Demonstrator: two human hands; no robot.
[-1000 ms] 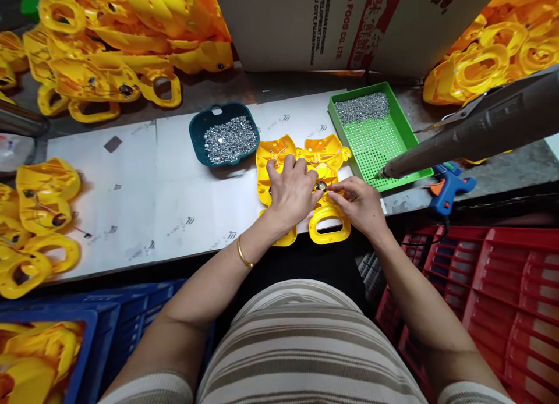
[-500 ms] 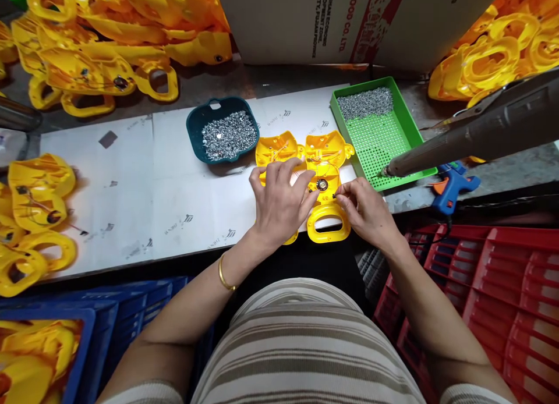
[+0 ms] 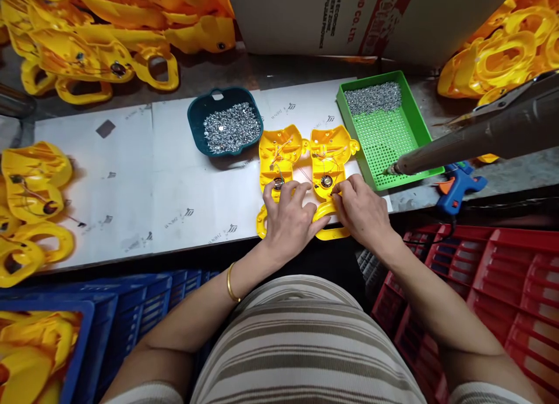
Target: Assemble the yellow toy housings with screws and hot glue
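Two yellow plastic shells lie side by side, open side up, with wires and a round dark part in each. My left hand (image 3: 290,220) rests across the lower part of the left shell (image 3: 282,151), fingers spread, its thumb touching the handle of the right shell (image 3: 328,151). At that shell's right edge, just above the handle, my right hand (image 3: 364,209) is closed in a pinch. A small dark thing shows at its fingertips, too small to name.
Behind the shells are a dark teal tray (image 3: 194,127) of screws and a green basket (image 3: 417,121) with small metal parts. A grey screwdriver (image 3: 471,139) reaches in over the basket. A blue glue gun (image 3: 458,188) lies right; yellow shells (image 3: 35,183) are piled left.
My left hand has moved down from over the shells to their handles, uncovering more of both. My right hand stays pinched at the right shell's edge. The view has shifted slightly.
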